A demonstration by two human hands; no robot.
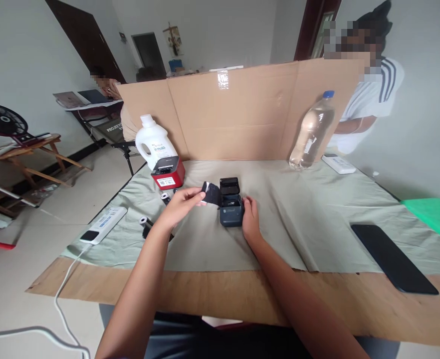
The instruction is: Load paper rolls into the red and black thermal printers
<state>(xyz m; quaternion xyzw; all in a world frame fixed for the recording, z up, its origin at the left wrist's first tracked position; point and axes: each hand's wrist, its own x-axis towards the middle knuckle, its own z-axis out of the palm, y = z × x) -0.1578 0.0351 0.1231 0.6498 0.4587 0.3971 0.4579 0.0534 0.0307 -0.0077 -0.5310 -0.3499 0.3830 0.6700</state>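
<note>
Strip (212,194) pinched in left fingers (196,198), right fingers (252,206) resting against dark device (231,216)

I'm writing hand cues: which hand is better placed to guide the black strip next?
Probably the left hand: it pinches the black strip, while the right hand is at the right side of the dark device.
</note>
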